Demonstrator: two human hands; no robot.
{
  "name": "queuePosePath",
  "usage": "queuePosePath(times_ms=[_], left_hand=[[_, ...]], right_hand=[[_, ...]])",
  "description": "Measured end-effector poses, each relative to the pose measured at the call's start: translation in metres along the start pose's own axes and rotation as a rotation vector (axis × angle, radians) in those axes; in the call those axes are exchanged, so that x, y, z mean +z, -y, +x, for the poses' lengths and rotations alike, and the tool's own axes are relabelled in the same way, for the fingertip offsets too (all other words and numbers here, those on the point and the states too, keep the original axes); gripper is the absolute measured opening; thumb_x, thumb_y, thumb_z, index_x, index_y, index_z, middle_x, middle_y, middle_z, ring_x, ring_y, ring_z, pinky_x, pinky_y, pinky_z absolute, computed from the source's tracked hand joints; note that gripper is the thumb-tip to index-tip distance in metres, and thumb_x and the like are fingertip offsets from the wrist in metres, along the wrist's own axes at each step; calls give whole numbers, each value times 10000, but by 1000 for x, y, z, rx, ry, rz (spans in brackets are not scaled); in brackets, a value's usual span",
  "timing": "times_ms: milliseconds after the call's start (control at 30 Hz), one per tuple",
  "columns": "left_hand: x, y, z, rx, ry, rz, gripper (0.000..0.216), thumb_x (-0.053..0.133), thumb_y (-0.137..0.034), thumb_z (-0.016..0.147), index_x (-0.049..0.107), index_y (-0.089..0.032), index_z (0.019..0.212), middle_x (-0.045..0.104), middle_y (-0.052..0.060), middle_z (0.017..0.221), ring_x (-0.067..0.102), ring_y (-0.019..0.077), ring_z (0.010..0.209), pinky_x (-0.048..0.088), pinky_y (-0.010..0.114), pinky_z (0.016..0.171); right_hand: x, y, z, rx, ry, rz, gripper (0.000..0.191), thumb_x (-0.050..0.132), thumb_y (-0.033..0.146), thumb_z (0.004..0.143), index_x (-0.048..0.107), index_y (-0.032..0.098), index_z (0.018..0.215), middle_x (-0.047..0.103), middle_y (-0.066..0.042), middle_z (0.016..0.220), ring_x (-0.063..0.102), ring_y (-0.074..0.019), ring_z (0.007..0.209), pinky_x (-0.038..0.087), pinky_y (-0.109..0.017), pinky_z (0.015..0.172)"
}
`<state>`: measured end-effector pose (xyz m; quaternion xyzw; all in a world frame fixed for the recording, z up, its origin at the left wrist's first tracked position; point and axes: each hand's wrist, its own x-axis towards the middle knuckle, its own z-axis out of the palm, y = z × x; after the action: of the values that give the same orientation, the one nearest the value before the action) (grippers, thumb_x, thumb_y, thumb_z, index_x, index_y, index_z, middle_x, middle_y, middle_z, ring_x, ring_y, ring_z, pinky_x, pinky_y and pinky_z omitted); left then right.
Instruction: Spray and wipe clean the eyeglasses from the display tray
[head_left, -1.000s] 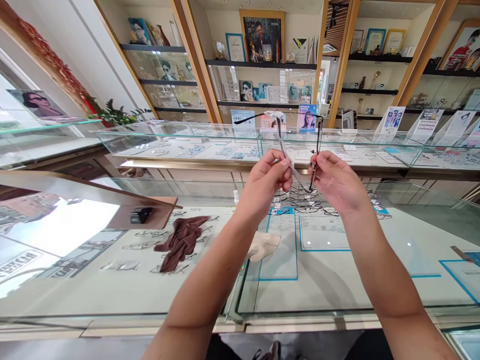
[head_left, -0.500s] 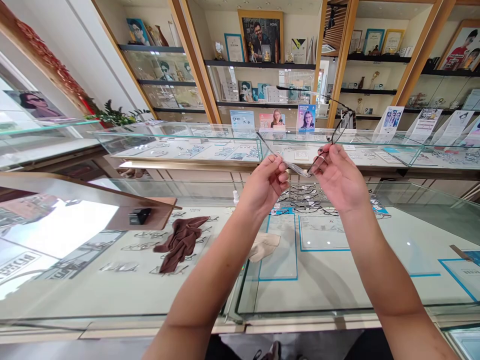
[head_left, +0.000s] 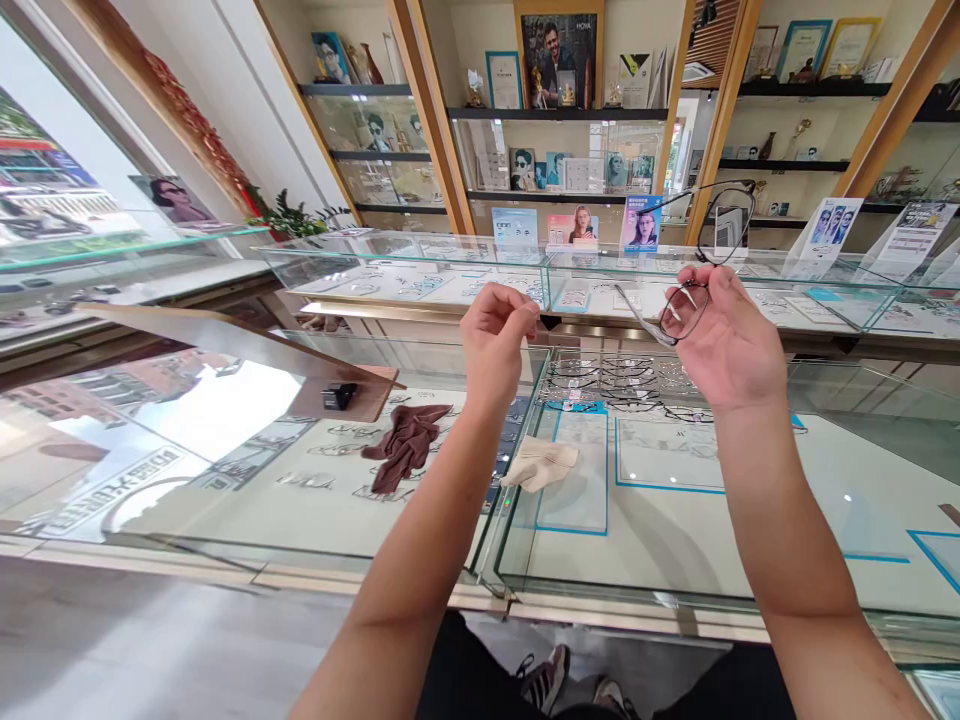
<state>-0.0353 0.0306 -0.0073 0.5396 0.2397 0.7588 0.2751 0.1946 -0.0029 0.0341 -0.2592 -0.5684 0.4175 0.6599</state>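
A pair of thin dark-framed eyeglasses (head_left: 724,262) is held up above the glass counter, tilted, with its temples reaching to the left. My right hand (head_left: 735,345) grips it near the bridge, thumb and fingers pinched together. One temple tip is pale and looks wrapped in something clear. Left of the eyeglasses and apart from them, my left hand (head_left: 499,335) is closed in a pinch; whatever lies between its fingertips is too small to make out. Below the hands, a beige cloth (head_left: 541,464) lies on the counter glass.
Rows of eyeglasses (head_left: 600,385) show in the glass counter (head_left: 637,595). Farther left are a brown cloth (head_left: 409,445) and a tilted wooden-edged mirror (head_left: 352,390). Behind stands another glass case (head_left: 420,310) with advertising cards, then wall shelves (head_left: 559,113).
My left hand has let go of the eyeglasses' temple and moved left, away from them. My right hand has shifted right with the eyeglasses and turned them. The view has moved too.
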Motion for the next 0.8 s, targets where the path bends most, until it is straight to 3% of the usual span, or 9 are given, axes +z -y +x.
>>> queuePosePath(times_ms=[100,167,233,300,433,600,800], left_hand=[[-36,25,-6,75,-190,199,206,775,-270,773,587,-208,715,580,-22,688,496,91,619,411,238,600],[-60,45,-13,-6,-293,353,217,767,-308,792,595,-202,713,583,-11,690,521,114,669,421,249,627],[-80,63,-18,-158,-309,496,200,746,-315,826,614,-193,740,604,0,715,534,130,712,426,254,658],[-93,78,-20,-217,-295,522,177,738,-272,843,622,-180,746,632,14,745,546,137,736,430,257,688],[-107,98,-18,-289,-287,503,217,640,-215,939,576,-178,734,610,2,716,505,119,687,412,252,713],[-117,111,-15,-335,-301,458,358,514,-183,1029,445,-204,678,432,-53,588,379,104,587,323,250,625],[-122,116,-13,-390,-264,335,467,595,-334,1030,401,-203,625,370,-56,579,342,101,551,294,246,567]], right_hand=[[1,2,0,8,29,41,329,809,582,795,642,308,868,698,-12,1102,649,-233,1160,548,-366,824],[1,2,0,7,54,80,307,827,537,798,633,304,842,699,-1,1084,658,-211,1122,552,-354,816],[1,1,1,6,70,112,290,840,502,800,633,301,828,701,4,1076,662,-197,1099,554,-347,816],[0,0,1,7,70,126,273,843,481,804,639,300,825,704,4,1082,662,-197,1107,554,-347,828],[-2,2,0,22,82,92,245,818,494,824,657,314,867,714,-7,1112,648,-230,1177,552,-367,835],[0,6,-1,26,75,88,223,815,475,826,666,312,857,713,-7,1083,651,-236,1165,547,-381,848],[0,7,-2,12,90,186,229,873,410,775,683,291,823,718,4,1060,669,-207,1057,545,-388,950]])
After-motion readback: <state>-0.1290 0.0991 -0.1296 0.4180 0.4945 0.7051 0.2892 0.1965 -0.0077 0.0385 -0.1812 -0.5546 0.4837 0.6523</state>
